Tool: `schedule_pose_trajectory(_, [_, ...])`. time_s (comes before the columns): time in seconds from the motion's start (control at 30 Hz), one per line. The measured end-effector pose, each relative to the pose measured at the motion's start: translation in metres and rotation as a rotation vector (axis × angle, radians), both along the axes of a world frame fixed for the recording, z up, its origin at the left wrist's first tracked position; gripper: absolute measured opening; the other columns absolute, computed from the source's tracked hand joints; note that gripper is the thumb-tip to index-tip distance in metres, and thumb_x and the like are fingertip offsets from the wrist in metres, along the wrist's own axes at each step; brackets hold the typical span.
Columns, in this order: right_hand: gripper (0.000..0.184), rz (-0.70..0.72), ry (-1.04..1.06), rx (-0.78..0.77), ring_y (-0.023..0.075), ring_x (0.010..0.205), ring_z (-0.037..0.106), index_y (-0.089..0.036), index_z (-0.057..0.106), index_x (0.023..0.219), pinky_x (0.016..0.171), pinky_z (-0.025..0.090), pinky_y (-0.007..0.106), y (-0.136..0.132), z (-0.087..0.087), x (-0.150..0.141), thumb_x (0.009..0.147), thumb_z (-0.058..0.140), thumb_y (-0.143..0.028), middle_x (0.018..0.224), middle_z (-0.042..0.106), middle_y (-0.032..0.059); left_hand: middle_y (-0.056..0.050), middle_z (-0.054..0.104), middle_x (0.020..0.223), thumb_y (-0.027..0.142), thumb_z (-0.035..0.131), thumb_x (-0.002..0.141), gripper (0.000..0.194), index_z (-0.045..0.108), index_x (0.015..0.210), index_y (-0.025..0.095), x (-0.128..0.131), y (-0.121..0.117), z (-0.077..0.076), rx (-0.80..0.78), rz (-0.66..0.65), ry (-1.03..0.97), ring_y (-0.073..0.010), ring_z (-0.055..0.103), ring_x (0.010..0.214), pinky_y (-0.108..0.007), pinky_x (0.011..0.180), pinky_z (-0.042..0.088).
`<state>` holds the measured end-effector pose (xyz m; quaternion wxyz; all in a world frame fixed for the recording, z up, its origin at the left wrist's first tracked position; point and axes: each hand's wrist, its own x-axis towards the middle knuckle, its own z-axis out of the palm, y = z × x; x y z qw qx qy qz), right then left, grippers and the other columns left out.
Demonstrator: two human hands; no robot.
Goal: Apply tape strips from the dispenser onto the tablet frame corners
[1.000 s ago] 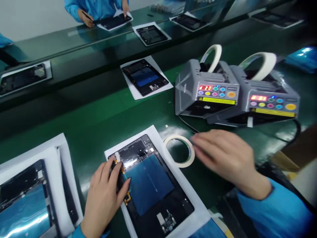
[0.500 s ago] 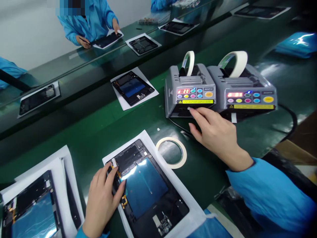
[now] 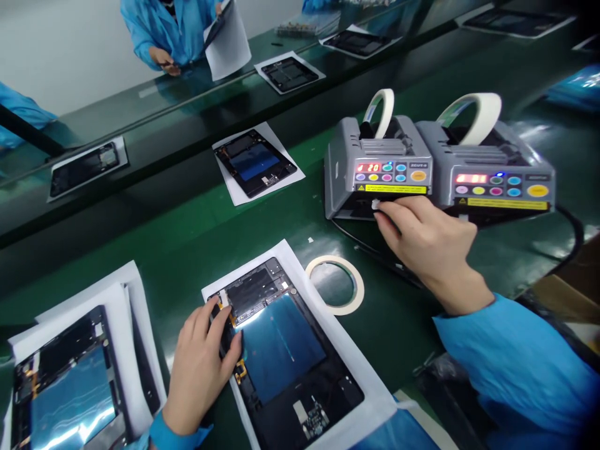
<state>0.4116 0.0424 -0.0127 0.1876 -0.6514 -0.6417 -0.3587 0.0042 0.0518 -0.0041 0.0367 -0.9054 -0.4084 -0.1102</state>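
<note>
- Right hand (image 3: 429, 240): thumb and forefinger pinch a small white tape strip (image 3: 375, 204) at the outlet slot of the near tape dispenser (image 3: 375, 169); remaining fingers are curled under the palm. The strip sits right at the mouth of the machine, below its yellow warning label.
- Left hand (image 3: 199, 365): fingers lie slightly spread and flat, pressing on the left edge of the opened tablet (image 3: 285, 350), fingertips next to the orange flex connectors. It grips nothing.
- The tablet lies back-open on a white sheet (image 3: 347, 350), blue film over its middle, on the green bench (image 3: 187, 237) directly before the person.
- A loose tape ring (image 3: 335, 284) lies flat on the bench just beside the sheet's far right corner, between the tablet and the dispenser.
- A second tape dispenser (image 3: 492, 175) stands touching the first on its right; both carry upright tape rolls and lit red displays.
- A further open tablet (image 3: 65, 387) on white sheets lies at the near left; another (image 3: 255, 162) lies farther up the bench.
- A co-worker in a blue coat (image 3: 169, 31) stands at the far line, lifting a tablet with its sheet.
</note>
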Motion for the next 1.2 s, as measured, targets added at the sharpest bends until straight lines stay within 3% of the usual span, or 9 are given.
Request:
schedule_pose_trajectory(0.23, [0.023,-0.032,0.043,-0.04,0.0098,0.051,0.045,-0.02,0.072,0.084,0.045,0.018,0.028,0.003,0.012,0.003,0.098,0.058,-0.032,0.063,0.064,0.0011,-0.018,0.06,0.134,0.032,0.052,0.098,0.032,0.062,0.125,0.017,-0.001,-0.001,0.003,-0.106,0.047,-0.032,-0.0357,0.057,0.118,-0.055,0.096,0.054])
schedule_pose_trajectory(0.37, [0.022,-0.064,0.167,-0.157,0.0117,0.054,0.048,-0.018,0.07,0.085,0.046,0.021,0.029,-0.01,0.02,-0.007,0.098,0.055,-0.028,0.066,0.065,0.0032,-0.018,0.06,0.135,0.03,0.055,0.097,0.031,0.062,0.125,0.018,-0.001,-0.002,0.009,-0.138,0.065,-0.016,-0.0349,0.058,0.119,-0.054,0.096,0.053])
schedule_pose_trajectory(0.43, [0.017,0.047,0.241,-0.178,0.0114,0.054,0.049,-0.019,0.069,0.086,0.047,0.024,0.029,-0.016,0.023,-0.018,0.096,0.059,-0.027,0.065,0.064,0.0013,-0.018,0.06,0.135,0.029,0.056,0.097,0.031,0.062,0.124,0.017,0.003,-0.004,0.015,-0.117,0.067,0.01,-0.0348,0.058,0.12,-0.052,0.096,0.053])
schedule_pose_trajectory(0.5, [0.011,0.288,0.266,-0.184,0.0104,0.055,0.052,-0.02,0.068,0.088,0.048,0.029,0.027,-0.014,0.025,-0.035,0.095,0.062,-0.026,0.068,0.066,-0.0011,-0.018,0.063,0.13,0.028,0.056,0.098,0.028,0.063,0.121,0.014,0.014,-0.007,0.025,-0.093,0.046,0.028,-0.0338,0.06,0.117,-0.049,0.093,0.054])
schedule_pose_trajectory(0.6, [0.009,0.687,0.25,-0.243,0.0108,0.065,0.061,-0.02,0.066,0.1,0.056,0.038,0.026,0.0,0.022,-0.065,0.097,0.06,-0.024,0.083,0.071,-0.0016,-0.013,0.07,0.104,0.034,0.056,0.1,0.023,0.066,0.105,0.013,0.043,-0.01,0.035,-0.137,-0.024,0.027,-0.0275,0.067,0.095,-0.041,0.08,0.056])
schedule_pose_trajectory(0.7, [0.017,0.892,0.301,-0.322,0.0123,0.074,0.065,-0.017,0.065,0.106,0.062,0.043,0.026,0.014,0.006,-0.087,0.102,0.051,-0.024,0.094,0.072,0.0015,-0.006,0.066,0.08,0.041,0.056,0.1,0.03,0.064,0.086,0.016,0.078,-0.006,0.033,-0.218,-0.033,0.058,-0.0222,0.065,0.074,-0.034,0.065,0.053])
schedule_pose_trajectory(0.87, [0.021,0.975,0.387,-0.419,0.0169,0.086,0.065,-0.014,0.066,0.111,0.072,0.049,0.029,0.016,-0.02,-0.088,0.101,0.051,-0.024,0.1,0.071,0.0061,-0.005,0.064,0.079,0.038,0.053,0.102,0.028,0.063,0.087,0.016,0.109,0.005,0.013,-0.25,0.016,0.036,-0.0206,0.065,0.071,-0.031,0.06,0.049])
schedule_pose_trajectory(1.03, [0.026,0.985,0.338,-0.487,0.0191,0.083,0.06,-0.011,0.069,0.111,0.071,0.048,0.032,0.015,-0.017,-0.084,0.1,0.051,-0.027,0.098,0.071,0.0073,-0.004,0.064,0.077,0.024,0.044,0.105,0.027,0.064,0.089,0.016,0.109,0.007,0.003,-0.224,0.01,-0.066,-0.0179,0.063,0.068,-0.03,0.062,0.049])
schedule_pose_trajectory(1.2, [0.028,0.955,0.288,-0.538,0.0191,0.082,0.058,-0.011,0.07,0.113,0.072,0.045,0.032,0.018,-0.013,-0.088,0.099,0.051,-0.028,0.098,0.07,0.0071,-0.003,0.064,0.075,0.022,0.047,0.104,0.027,0.065,0.086,0.015,0.107,0.011,0.001,-0.236,-0.003,-0.143,-0.0169,0.061,0.065,-0.029,0.061,0.048])
